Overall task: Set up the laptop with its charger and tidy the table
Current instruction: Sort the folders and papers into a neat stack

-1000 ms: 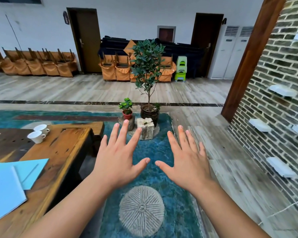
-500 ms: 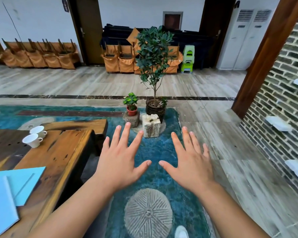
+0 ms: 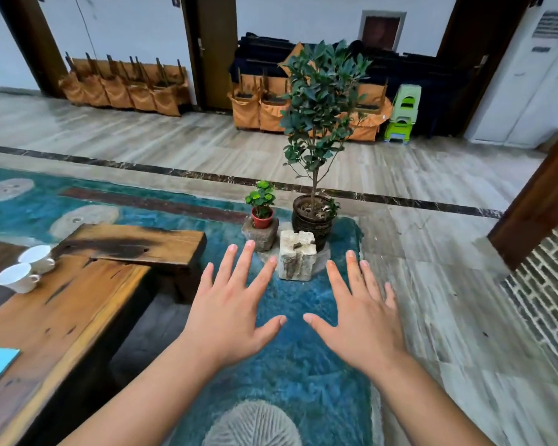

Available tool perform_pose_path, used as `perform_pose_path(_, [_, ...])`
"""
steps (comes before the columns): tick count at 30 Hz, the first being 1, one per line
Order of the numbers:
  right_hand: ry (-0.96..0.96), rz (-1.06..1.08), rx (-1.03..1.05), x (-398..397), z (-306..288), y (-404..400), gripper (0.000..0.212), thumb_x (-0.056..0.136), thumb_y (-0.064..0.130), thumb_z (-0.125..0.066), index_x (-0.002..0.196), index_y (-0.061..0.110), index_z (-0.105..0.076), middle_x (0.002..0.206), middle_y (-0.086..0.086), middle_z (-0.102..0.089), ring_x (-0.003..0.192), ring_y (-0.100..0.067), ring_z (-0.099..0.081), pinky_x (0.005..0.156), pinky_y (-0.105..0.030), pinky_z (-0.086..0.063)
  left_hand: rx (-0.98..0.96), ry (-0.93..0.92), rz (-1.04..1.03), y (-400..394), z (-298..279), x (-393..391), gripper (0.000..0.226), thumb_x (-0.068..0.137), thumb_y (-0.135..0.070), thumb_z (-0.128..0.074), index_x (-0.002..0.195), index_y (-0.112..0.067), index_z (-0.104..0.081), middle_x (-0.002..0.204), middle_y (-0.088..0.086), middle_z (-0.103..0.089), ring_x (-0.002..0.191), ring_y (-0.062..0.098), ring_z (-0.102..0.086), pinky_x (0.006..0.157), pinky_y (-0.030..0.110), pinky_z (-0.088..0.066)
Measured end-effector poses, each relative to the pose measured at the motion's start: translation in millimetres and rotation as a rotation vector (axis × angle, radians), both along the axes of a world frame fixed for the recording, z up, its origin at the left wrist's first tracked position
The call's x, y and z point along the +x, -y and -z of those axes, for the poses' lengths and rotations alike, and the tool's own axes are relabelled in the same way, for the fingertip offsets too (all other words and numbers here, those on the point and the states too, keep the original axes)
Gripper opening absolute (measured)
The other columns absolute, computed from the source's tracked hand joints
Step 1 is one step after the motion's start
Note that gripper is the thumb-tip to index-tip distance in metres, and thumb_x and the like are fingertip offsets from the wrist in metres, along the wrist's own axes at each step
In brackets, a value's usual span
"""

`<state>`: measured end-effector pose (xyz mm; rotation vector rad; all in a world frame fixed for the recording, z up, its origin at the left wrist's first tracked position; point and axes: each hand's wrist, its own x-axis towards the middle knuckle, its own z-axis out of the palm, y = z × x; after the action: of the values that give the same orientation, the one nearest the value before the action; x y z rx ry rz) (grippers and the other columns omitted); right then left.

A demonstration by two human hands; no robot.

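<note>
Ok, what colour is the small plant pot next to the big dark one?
Red. The small pot sits on a rough stone; the head view shows it.

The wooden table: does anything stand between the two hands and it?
Nothing visible does. The left hand and right hand hover open over the blue floor, and the wooden table lies to their left with only open floor between. No laptop or charger is in view.
</note>
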<state>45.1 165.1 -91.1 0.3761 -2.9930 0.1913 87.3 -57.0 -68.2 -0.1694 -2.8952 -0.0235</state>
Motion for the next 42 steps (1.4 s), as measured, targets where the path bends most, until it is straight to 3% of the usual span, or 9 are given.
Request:
perform_pose_path(7, [0.042,-0.121,-0.026,-61,4,24,0.098,0.073,0.087,-0.017,0.154,0.039,0.009,0.155,0.008,0.034,0.152,-0.019,0.014,0.120,-0.055,-0.009,0.000,0.026,-0.107,9,0,-25,0.086,0.079,-0.078,-0.032,0.153,-0.034,-0.018,0.164,0.009,-0.002,0.150,0.033,-0.005,0.112,0.058,-0.024])
perform_pose_path(12, [0.060,-0.308,0.015,-77,13,86,0.098,0.074,0.087,-0.018,0.153,0.039,0.011,0.156,0.007,0.035,0.152,-0.019,0.016,0.119,-0.055,-0.007,0.008,0.050,-0.279,53,7,-10,0.087,0.079,-0.078,-0.030,0.153,-0.035,-0.017,0.164,0.009,0.001,0.150,0.033,-0.003,0.114,0.057,-0.022])
perform_pose_path(15, [0.059,-0.440,0.027,-76,15,139,0.099,0.072,0.088,-0.017,0.153,0.039,0.012,0.156,0.007,0.035,0.152,-0.019,0.016,0.120,-0.055,-0.007,0.021,0.068,-0.403,92,13,16,0.086,0.078,-0.077,-0.033,0.152,-0.034,-0.023,0.163,0.010,-0.006,0.149,0.036,-0.012,0.111,0.058,-0.025])
perform_pose_path(24, [0.058,-0.905,0.126,-8,26,336,0.099,0.074,0.086,-0.022,0.154,0.038,0.010,0.157,0.005,0.034,0.153,-0.020,0.015,0.119,-0.055,-0.006,0.104,0.101,-0.877,227,31,143,0.088,0.074,-0.078,-0.036,0.150,-0.035,-0.028,0.162,0.010,-0.013,0.147,0.037,-0.018,0.109,0.060,-0.028])
perform_pose_path(29, [0.040,-1.132,0.175,54,38,432,0.100,0.076,0.086,-0.022,0.154,0.036,0.013,0.159,0.002,0.033,0.153,-0.022,0.014,0.119,-0.055,-0.009,0.162,0.157,-1.113,283,54,224,0.092,0.073,-0.081,-0.025,0.153,-0.037,-0.014,0.164,0.008,0.002,0.149,0.036,-0.003,0.113,0.059,-0.018])
perform_pose_path(35, [0.101,-1.297,0.182,99,60,502,0.097,0.077,0.084,-0.027,0.154,0.037,0.006,0.164,0.003,0.023,0.154,-0.021,0.008,0.120,-0.053,-0.009,0.192,0.197,-1.271,323,70,280,0.093,0.072,-0.081,-0.019,0.153,-0.038,-0.002,0.163,0.007,0.011,0.149,0.033,0.008,0.115,0.056,-0.010])
perform_pose_path(42, [0.193,-1.370,0.196,89,89,567,0.097,0.077,0.086,-0.027,0.154,0.037,0.004,0.165,0.004,0.020,0.154,-0.021,0.007,0.120,-0.052,-0.009,0.237,0.238,-1.352,367,94,275,0.089,0.075,-0.079,-0.020,0.151,-0.040,0.003,0.163,0.006,0.015,0.149,0.030,0.013,0.116,0.055,-0.008])
